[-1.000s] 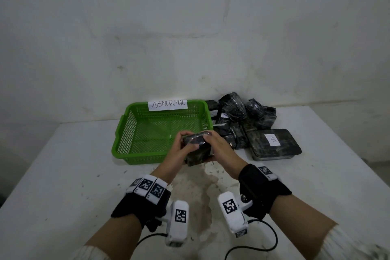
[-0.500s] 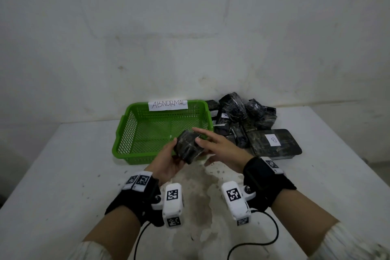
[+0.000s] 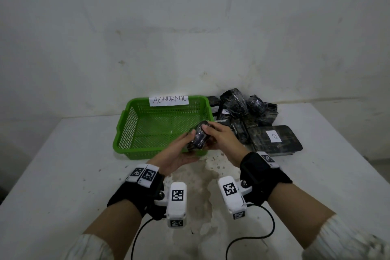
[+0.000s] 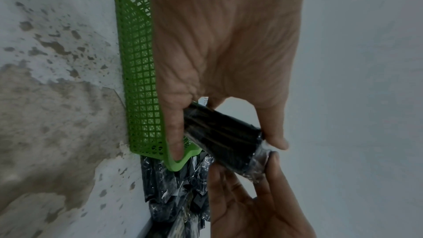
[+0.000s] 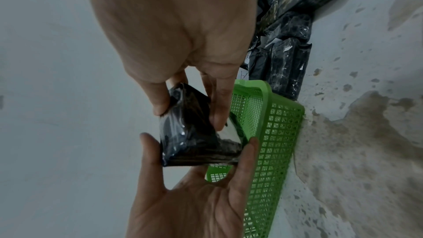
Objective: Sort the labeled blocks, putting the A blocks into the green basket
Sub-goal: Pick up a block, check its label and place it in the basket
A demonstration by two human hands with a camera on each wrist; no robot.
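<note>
Two hands on one block: a black rectangular block wrapped in clear plastic film [image 3: 198, 139], held in the air just above the near right corner of the green plastic mesh basket [image 3: 135, 124]. Left hand [image 3: 179, 152] is palm-up under it, thumb and fingertips curled against opposite edges of the block. Right hand [image 3: 223, 139] comes from the right, thumb and fingers pinching the block's far end. In the right wrist view the block [image 5: 194, 133] shows a white patch on one face, likely its label; letter not readable. In the left wrist view the block [image 4: 224, 140] sits tilted between both hands, with the basket wall [image 4: 139, 79] beside it.

Basket interior shows only bare mesh; white paper sign reading "ABNORMAL" [image 3: 168, 100] is fixed on its far rim. Pile of black film-wrapped blocks [image 3: 242, 112] lies just right of the basket, touching it at the far corner. Flat dark block with a white "B" label [image 3: 274, 139] is at the pile's near right. All on a white stained table [image 3: 63, 175] against a white wall [image 3: 190, 27].
</note>
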